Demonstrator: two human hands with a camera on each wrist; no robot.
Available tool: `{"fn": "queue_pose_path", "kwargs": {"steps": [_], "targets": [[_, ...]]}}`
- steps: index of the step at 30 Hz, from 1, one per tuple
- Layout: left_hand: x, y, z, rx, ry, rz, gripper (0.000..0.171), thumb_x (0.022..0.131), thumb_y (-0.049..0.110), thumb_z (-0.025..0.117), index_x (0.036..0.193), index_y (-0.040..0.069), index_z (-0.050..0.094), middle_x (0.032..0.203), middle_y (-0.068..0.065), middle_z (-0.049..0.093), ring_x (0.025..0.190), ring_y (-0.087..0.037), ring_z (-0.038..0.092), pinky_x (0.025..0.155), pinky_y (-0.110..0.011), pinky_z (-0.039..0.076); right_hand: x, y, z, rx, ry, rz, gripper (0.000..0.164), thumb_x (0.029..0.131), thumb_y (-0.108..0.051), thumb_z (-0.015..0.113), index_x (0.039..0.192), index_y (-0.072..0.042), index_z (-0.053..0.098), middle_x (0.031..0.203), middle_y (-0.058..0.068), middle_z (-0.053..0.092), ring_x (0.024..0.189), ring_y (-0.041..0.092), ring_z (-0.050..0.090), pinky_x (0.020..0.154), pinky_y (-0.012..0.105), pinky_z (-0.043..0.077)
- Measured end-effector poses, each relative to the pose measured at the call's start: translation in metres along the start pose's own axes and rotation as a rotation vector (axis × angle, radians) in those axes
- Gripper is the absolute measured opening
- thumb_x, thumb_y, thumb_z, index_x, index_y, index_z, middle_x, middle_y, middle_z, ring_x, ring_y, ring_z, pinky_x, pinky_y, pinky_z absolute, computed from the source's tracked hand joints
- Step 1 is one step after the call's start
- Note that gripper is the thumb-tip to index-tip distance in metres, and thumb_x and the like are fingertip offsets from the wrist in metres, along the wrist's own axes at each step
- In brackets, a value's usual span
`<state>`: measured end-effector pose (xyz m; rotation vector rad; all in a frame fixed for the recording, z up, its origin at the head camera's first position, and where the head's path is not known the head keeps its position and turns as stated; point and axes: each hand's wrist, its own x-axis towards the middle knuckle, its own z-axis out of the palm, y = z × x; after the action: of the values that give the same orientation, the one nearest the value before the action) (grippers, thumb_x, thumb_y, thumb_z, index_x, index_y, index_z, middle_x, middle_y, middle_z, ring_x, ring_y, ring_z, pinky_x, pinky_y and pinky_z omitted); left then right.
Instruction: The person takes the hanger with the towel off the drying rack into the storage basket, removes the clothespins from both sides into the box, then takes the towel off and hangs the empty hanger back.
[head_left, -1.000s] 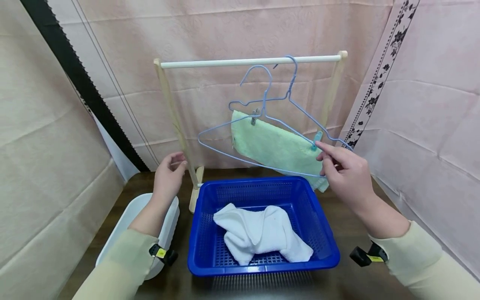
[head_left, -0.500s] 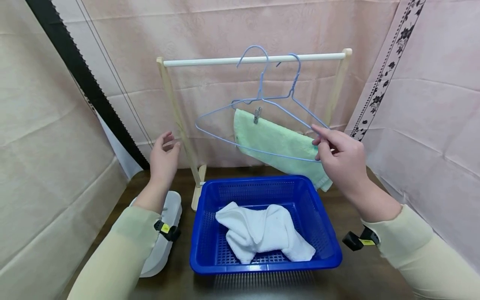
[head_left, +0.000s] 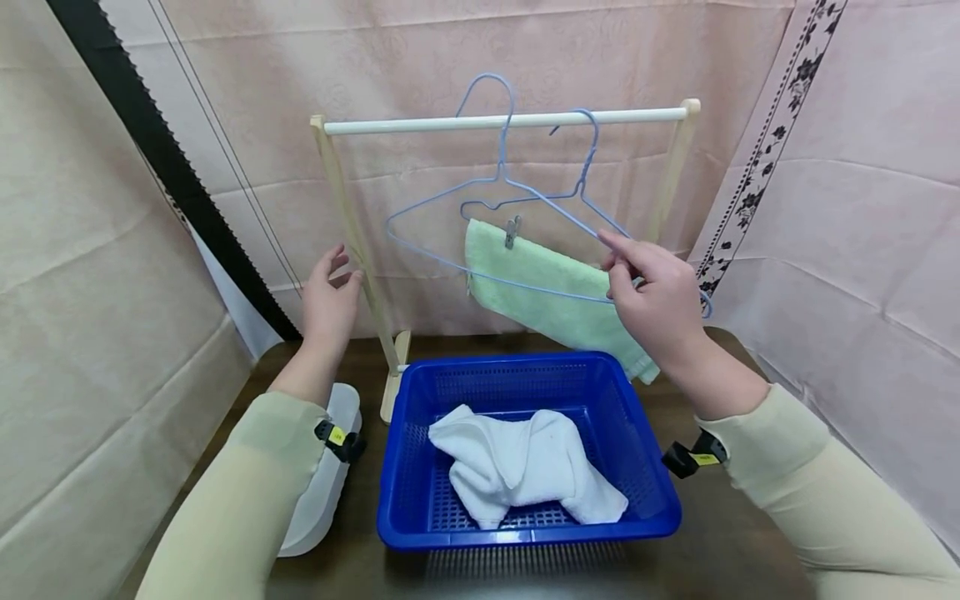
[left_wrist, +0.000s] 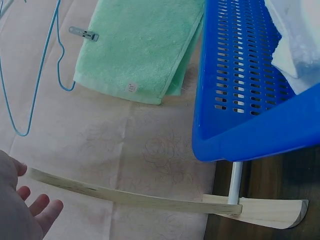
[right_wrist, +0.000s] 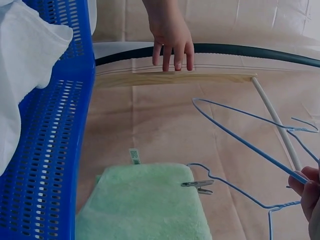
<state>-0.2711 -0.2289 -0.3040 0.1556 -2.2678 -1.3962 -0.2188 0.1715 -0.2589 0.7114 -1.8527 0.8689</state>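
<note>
My right hand [head_left: 656, 292] pinches the right side of a blue wire hanger [head_left: 502, 154]. Its hook arches above the white bar [head_left: 405, 127] of a small wooden rack, and the hook's tip meets the bar's upper edge in the head view. A second blue hanger [head_left: 584, 171] hangs from the bar, with a light green towel [head_left: 551, 323] clipped to it by a metal clip [right_wrist: 197, 186]. The towel's right corner is hidden behind my right hand. My left hand [head_left: 327, 304], fingers relaxed and holding nothing, hovers beside the rack's left post [left_wrist: 120, 196].
A blue perforated basket [head_left: 525, 540] stands in front of the rack with a crumpled white towel [head_left: 525, 467] inside. Left of it is a white container [head_left: 318, 500], partly under my left forearm. Pale cloth [head_left: 240, 50] walls enclose the back and sides of the brown table [head_left: 720, 542].
The held hanger has risen and shifted left, its hook going from below the bar to above it. My right hand moved up and left with it; my left hand rose slightly.
</note>
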Motion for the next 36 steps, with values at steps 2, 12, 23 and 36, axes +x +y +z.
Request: {"fn": "queue_pose_path", "kwargs": {"steps": [2, 12, 23, 36], "targets": [[0.001, 0.001, 0.002, 0.024, -0.007, -0.005, 0.054, 0.103, 0.028, 0.053, 0.154, 0.029, 0.035, 0.151, 0.000, 0.045, 0.132, -0.024, 0.049, 0.102, -0.040, 0.047, 0.002, 0.000, 0.003, -0.006, 0.009, -0.009, 0.036, 0.092, 0.005, 0.053, 0.119, -0.007, 0.073, 0.082, 0.007, 0.072, 0.058, 0.014, 0.061, 0.060, 0.008, 0.043], [0.013, 0.009, 0.011, 0.038, -0.016, -0.008, 0.056, 0.104, 0.027, 0.052, 0.156, 0.029, 0.031, 0.152, -0.002, 0.044, 0.132, -0.022, 0.049, 0.100, -0.039, 0.048, 0.011, 0.002, 0.021, -0.054, 0.001, 0.004, 0.033, 0.095, -0.001, 0.053, 0.121, -0.007, 0.072, 0.085, 0.008, 0.071, 0.068, 0.018, 0.062, 0.057, 0.017, 0.040], [0.014, 0.000, 0.019, 0.035, -0.079, 0.000, 0.062, 0.106, 0.027, 0.047, 0.160, 0.023, 0.017, 0.157, -0.010, 0.034, 0.135, -0.030, 0.045, 0.102, -0.046, 0.047, 0.014, -0.004, 0.048, -0.074, -0.010, -0.031, 0.032, 0.094, -0.003, 0.053, 0.120, -0.005, 0.072, 0.087, 0.009, 0.070, 0.072, 0.020, 0.062, 0.056, 0.030, 0.043], [0.017, -0.009, 0.026, 0.156, -0.044, 0.071, 0.051, 0.106, 0.021, 0.045, 0.156, 0.023, 0.030, 0.145, -0.018, 0.049, 0.126, -0.037, 0.053, 0.096, -0.053, 0.049, 0.013, -0.008, 0.068, -0.095, -0.065, -0.035, 0.033, 0.096, -0.003, 0.052, 0.123, -0.005, 0.070, 0.088, 0.008, 0.070, 0.071, 0.020, 0.062, 0.055, 0.031, 0.045]]}}
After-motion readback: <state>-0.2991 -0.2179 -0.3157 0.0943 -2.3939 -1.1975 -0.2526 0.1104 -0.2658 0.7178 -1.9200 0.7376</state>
